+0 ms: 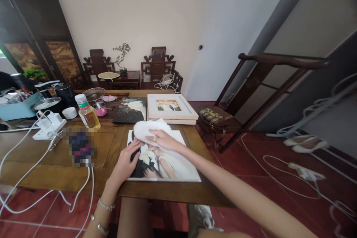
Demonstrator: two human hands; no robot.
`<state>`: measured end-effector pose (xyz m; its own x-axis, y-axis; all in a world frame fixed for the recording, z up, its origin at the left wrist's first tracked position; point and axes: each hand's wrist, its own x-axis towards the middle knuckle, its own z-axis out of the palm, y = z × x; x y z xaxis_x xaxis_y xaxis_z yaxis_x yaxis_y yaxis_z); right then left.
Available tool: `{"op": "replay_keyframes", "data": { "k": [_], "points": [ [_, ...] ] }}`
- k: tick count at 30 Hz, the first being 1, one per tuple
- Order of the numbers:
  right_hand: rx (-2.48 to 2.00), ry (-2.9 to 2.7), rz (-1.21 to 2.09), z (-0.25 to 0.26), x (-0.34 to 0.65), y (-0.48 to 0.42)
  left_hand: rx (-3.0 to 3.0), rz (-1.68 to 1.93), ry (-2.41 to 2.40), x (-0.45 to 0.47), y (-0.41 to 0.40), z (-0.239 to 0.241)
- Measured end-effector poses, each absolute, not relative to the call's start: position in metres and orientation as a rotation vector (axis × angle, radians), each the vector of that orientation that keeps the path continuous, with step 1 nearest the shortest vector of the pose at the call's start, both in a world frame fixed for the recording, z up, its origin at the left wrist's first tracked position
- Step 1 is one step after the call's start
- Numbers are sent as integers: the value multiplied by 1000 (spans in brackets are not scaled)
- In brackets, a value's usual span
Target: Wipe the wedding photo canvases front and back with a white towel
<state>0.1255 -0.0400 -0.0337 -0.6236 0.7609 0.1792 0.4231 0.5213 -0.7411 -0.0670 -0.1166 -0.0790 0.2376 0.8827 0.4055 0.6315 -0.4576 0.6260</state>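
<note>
A large photo panel (178,163) with a white edge lies flat on the wooden table in front of me, showing figures in dark and white clothes. My right hand (164,140) presses a bunched white cloth (147,126) against its upper part, with the fingers over the cloth. Part of the print is hidden beneath cloth and hand. My left hand (128,158) lies at the panel's left edge, fingers stretched out and their tips close to the cloth; whether they touch it I cannot tell.
Beyond the panel are a white-framed picture (192,109) and a dark photo panel (128,109). To the left stand an oil bottle (88,113), a pink mug (99,109) and a power strip (50,126) with trailing cables. A wooden chair (223,119) is at the right.
</note>
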Motion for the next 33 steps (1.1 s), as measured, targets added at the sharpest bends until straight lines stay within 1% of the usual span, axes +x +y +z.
{"op": "replay_keyframes", "data": {
  "k": [5, 8, 11, 13, 16, 19, 22, 27, 30, 33],
  "points": [
    [-1121, -2223, 770, -43, 189, -44, 2190, 1040, 1421, -65, -116, -76],
    [-1210, -2225, 632, -54, 209, -60, 2196, 1061, 1431, -65, -115, -77],
    [-1161, -2394, 436, -58, 211, -95, 2188, 1069, 1446, -65, -114, -78],
    [-1062, -2522, 367, -54, 207, -126, 2185, 1055, 1461, -65, -115, -79],
    [-846, -2659, 414, -42, 201, -165, 2193, 1021, 1485, -66, -115, -82],
    [-700, -2720, 525, -34, 199, -178, 2212, 990, 1508, -67, -114, -85],
    [-833, -2661, 565, -36, 200, -158, 2223, 945, 1502, -68, -113, -87],
    [-1131, -2487, 550, -51, 207, -83, 2221, 869, 1510, -68, -114, -83],
    [-1201, -2371, 549, -58, 208, -47, 2212, 872, 1510, -68, -115, -81],
    [-1239, -2314, 535, -63, 208, -42, 2209, 887, 1507, -68, -115, -81]
  ]
}}
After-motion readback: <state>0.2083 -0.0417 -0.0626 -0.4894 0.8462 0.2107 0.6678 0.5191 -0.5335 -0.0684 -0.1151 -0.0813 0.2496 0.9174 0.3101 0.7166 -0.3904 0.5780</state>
